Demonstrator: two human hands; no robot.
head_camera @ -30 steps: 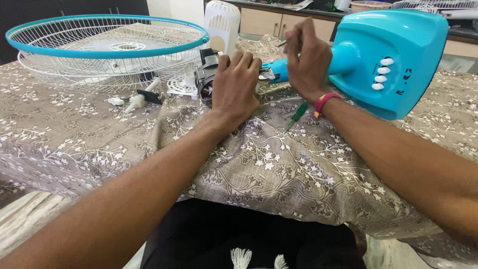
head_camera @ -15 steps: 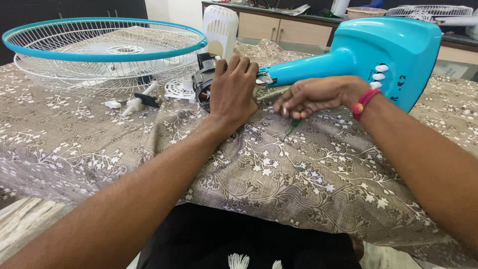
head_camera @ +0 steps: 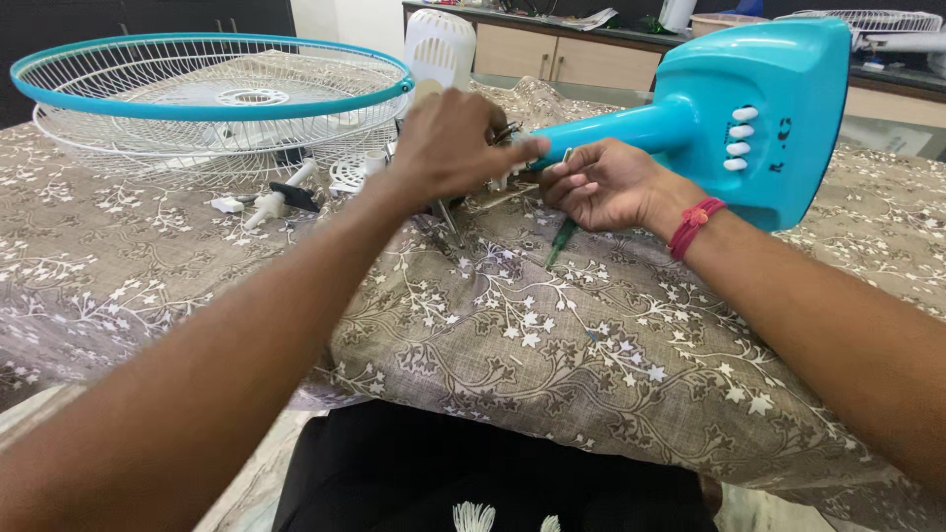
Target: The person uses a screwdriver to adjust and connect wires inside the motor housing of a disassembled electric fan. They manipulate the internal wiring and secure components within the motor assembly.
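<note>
My left hand [head_camera: 453, 146] is closed over the motor end of a turquoise table fan body, where its neck [head_camera: 616, 128] ends; the part under my fingers is mostly hidden. The fan's base [head_camera: 778, 108], with white push buttons, lies on its side to the right. My right hand [head_camera: 603, 187] hovers palm-up just under the neck, fingers curled, a red thread band on the wrist. Whether it pinches something small I cannot tell. A green-handled screwdriver [head_camera: 559, 242] lies on the cloth below that hand.
A white wire fan guard with a turquoise rim [head_camera: 197, 110] lies at the back left. Small white and black parts [head_camera: 271, 202] sit beside it, and a white slotted cover [head_camera: 440, 44] stands behind. A floral cloth [head_camera: 591, 335] covers the table. Cabinets [head_camera: 562, 61] line the far wall.
My right hand let go of the neck, dropped to the screwdriver on the cloth, then rose palm-up under the neck. My left hand stayed on the motor end.
</note>
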